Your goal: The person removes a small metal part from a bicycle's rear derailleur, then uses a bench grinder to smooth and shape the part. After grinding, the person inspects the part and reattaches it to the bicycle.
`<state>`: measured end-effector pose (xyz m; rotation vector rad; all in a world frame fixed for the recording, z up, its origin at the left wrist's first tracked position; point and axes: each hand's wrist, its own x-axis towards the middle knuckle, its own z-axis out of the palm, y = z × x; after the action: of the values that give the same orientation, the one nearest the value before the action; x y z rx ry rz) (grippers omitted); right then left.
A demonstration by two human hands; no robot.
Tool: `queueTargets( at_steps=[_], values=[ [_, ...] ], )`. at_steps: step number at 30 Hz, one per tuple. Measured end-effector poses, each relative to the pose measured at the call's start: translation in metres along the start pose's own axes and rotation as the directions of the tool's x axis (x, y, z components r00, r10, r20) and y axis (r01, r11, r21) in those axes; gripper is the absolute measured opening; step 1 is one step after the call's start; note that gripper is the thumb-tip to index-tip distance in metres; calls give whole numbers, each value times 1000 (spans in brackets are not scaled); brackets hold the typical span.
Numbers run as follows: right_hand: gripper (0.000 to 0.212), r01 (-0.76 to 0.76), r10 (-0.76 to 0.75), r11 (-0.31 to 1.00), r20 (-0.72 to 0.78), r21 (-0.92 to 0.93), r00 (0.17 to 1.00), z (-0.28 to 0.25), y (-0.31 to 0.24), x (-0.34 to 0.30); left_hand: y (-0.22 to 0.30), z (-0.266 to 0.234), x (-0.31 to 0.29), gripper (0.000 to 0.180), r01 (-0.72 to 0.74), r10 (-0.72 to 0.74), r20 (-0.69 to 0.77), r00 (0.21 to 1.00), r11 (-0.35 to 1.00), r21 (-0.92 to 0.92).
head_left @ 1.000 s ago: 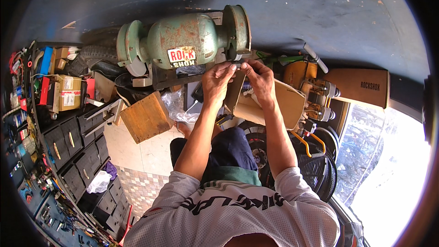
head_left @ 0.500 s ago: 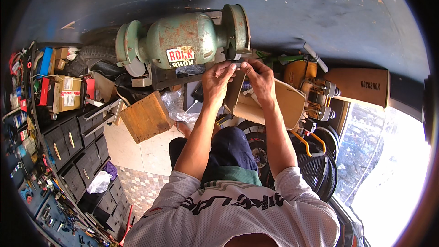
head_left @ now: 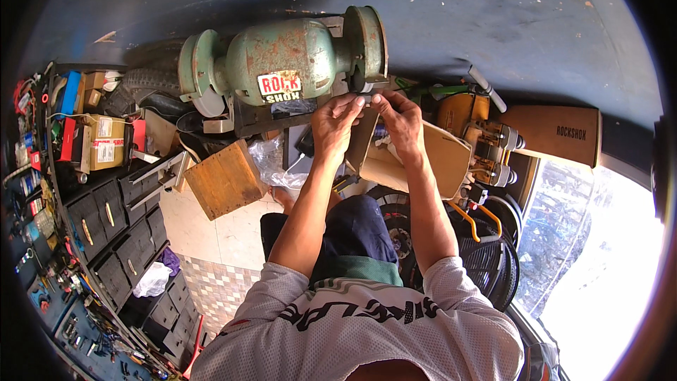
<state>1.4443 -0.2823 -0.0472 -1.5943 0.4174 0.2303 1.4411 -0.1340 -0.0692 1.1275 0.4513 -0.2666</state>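
Left hand (head_left: 331, 125) and right hand (head_left: 404, 125) pinch small dark piece (head_left: 367, 99) near lower edge of right guard (head_left: 364, 46), green bench grinder (head_left: 282, 49). Lettered red-white-black sticker (head_left: 279, 87), housing's lower edge. Brown carton (head_left: 539, 130): dark lettering.

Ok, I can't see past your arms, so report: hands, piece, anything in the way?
Left hand and right hand pinching small piece by right end of grinder. Piece mostly hidden; wheel contact unclear. Open carton below right hand.
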Motion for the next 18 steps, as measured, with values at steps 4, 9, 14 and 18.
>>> queueTargets(
  at_steps=[4,9,14,18],
  values=[
    [43,-20,20,1000,-6,5,1000,-1,-1,-1,0,0,1,30,4,-4,-1,1000,1000,2],
    [44,-20,20,1000,-12,5,1000,-1,-4,-2,-1,1,1,31,8,-8,-3,1000,1000,-3],
    [43,-15,14,1000,-21,-23,1000,-1,-6,-3,0,2,1,32,10,-10,-5,1000,1000,-4],
    [42,-32,32,999,-21,-29,999,-1,-5,-2,0,2,0,34,10,-10,-15,1000,1000,2]
  ],
)
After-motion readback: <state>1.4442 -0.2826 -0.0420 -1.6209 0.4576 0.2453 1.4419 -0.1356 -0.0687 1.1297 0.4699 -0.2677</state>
